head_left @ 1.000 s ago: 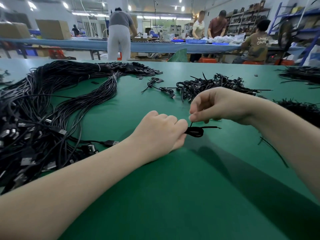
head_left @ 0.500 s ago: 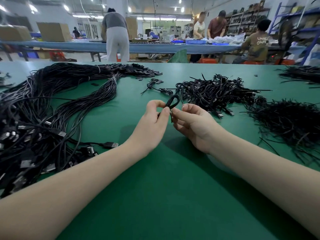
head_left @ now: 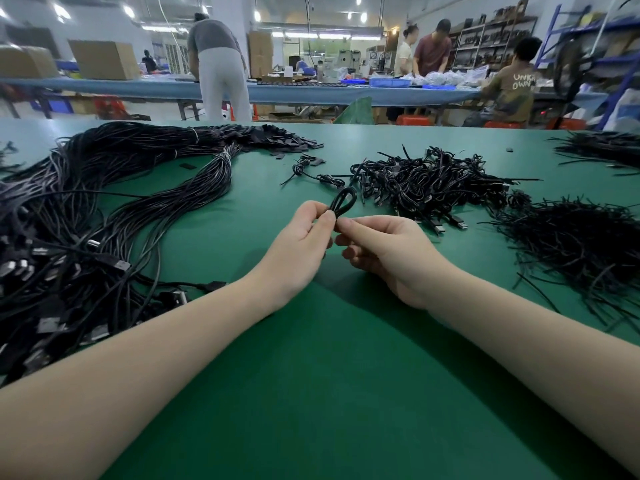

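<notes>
Above the middle of the flat green table mat [head_left: 346, 393], a small loop of thin black cable [head_left: 343, 201] stood upright between the two hands, lifted clear of the surface. The left hand [head_left: 303, 242] pinched the loop's lower end between thumb and forefinger, with its other fingers curled loosely toward the palm. The right hand [head_left: 388, 252] met it from the other side. Its thumb and forefinger tips were closed on the same gathered end, just touching the left fingertips, and its remaining fingers were bent under. Whether anything was wrapped round the pinched end could not be told, since the fingers hid it.

To the left, a big sprawling bundle of long black cables with metal plugs [head_left: 114, 209] covered the mat. Beyond the hands lay a tangled pile of short coiled black cables [head_left: 426, 181], near the loop but apart from it. Two single coiled black cables [head_left: 330, 180] lay between the bundle and the pile. At the right, a loose heap of thin black wire ties [head_left: 575, 244] lay well apart from both hands.
</notes>
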Demonstrator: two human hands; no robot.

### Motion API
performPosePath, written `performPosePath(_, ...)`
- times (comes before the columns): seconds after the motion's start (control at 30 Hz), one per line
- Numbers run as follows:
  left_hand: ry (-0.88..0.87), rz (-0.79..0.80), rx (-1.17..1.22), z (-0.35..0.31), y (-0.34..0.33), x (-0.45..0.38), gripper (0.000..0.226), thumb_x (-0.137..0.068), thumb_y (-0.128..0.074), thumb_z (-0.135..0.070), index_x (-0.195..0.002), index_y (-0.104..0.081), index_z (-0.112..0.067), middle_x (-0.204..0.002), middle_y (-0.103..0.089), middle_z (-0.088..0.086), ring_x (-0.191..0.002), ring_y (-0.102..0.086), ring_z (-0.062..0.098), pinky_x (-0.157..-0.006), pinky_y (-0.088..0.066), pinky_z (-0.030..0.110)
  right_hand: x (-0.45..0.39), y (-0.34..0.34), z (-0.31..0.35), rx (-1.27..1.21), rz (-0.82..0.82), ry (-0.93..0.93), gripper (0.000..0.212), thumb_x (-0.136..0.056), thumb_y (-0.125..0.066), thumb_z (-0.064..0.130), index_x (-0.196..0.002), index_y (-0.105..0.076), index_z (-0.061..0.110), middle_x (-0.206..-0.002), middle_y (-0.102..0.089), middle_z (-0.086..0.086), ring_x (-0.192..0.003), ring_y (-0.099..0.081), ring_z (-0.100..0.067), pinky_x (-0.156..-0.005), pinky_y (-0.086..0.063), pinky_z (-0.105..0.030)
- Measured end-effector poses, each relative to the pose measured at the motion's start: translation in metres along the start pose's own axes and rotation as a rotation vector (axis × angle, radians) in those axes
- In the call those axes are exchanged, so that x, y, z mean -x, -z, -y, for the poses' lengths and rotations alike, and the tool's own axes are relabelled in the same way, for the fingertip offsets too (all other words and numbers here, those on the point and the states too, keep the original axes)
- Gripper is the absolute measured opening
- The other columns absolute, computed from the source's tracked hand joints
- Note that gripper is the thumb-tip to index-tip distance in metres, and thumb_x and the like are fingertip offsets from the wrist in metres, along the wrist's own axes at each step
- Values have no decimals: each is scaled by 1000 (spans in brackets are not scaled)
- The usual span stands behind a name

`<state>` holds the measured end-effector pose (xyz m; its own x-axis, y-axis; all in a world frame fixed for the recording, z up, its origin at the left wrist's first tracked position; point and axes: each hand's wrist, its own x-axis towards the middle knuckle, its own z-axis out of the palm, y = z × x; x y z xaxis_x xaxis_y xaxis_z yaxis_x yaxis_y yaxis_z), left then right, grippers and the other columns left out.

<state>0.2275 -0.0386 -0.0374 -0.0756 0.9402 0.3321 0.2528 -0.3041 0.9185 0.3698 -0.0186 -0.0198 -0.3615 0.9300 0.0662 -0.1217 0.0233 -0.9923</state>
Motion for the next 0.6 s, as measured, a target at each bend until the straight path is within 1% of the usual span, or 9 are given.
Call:
performPosePath(0.07, 4, 23, 24, 0, 1, 0, 15, -87, -40, -43, -82, -48, -32, -51, -42, -20, -50, -35, 2, -58, -32, 27, 1, 1, 2, -15, 14, -41, 8, -84, -70, 18, -79, -72, 12, -68, -69, 1, -54, -58, -8, -55, -48, -18)
performPosePath(0.13, 4, 35, 20, -1, 0, 0, 15, -95, -39, -37, -84, -47, -30, -51, -43, -20, -48, -35, 1, -56, -31, 24, 2, 0, 3, 19, -4, -16, 7, -84, -70, 17, -78, -71, 13, -66, -68, 1, -54, -58, -8, -55, -48, -18)
performPosePath(0.23, 36, 17, -3, -3, -2, 3, 18, -102, -37, -32, -88, -47, -26, -51, -48, -20, -49, -40, 1, -54, -34, 20, 1, 2, 4, 356, -113, 235, 12, -85, -71, 17, -73, -71, 14, -63, -68, 1, -55, -56, -6, -56, -47, -20)
performPosePath(0.3, 76, 10, 23, -7, -4, 4, 23, -102, -38, -34, -88, -49, -20, -54, -56, -13, -51, -47, 7, -51, -39, 17, 1, 4, 3, 629, -185, 431, 13, -84, -70, 17, -71, -71, 17, -62, -67, 4, -54, -52, -1, -55, -42, -14)
performPosePath(0.37, 117, 19, 31, -11, -4, 5, 29, -101, -39, -35, -85, -50, -14, -59, -64, -5, -51, -56, 10, -48, -41, 15, 1, 4, 2, 761, -223, 537, 13, -84, -69, 16, -71, -71, 17, -60, -63, 8, -53, -50, 0, -54, -36, -9)
performPosePath(0.43, 142, 19, 60, -15, -4, 7, 35, -101, -41, -34, -83, -54, -7, -65, -69, 4, -52, -60, 11, -48, -43, 15, 1, 6, 1, 834, -249, 591, 14, -84, -67, 14, -71, -70, 15, -60, -61, 9, -56, -51, -3, -56, -38, -12)
performPosePath(0.5, 98, 27, 48, -15, -5, 10, 44, -101, -41, -34, -81, -63, -1, -70, -71, 2, -58, -63, 11, -58, -48, 20, 0, 10, 1, 938, -269, 647, 12, -84, -66, 12, -73, -70, 13, -65, -63, 5, -62, -54, -8, -62, -44, -24)
performPosePath(0.53, 51, 21, 0, -15, -5, 11, 45, -101, -41, -34, -77, -67, -6, -75, -71, -3, -65, -63, 9, -65, -49, 25, -1, 13, 2, 980, -268, 672, 11, -84, -66, 11, -74, -70, 12, -67, -64, 3, -65, -55, -12, -64, -45, -29)
performPosePath(0.6, -35, -36, -79, -12, -4, 12, 41, -101, -43, -30, -70, -69, -25, -99, -60, -11, -93, -57, 2, -89, -45, 31, -1, 19, 2, 1029, -240, 727, 11, -83, -66, 8, -72, -67, 9, -68, -61, -1, -66, -54, -17, -63, -45, -35)
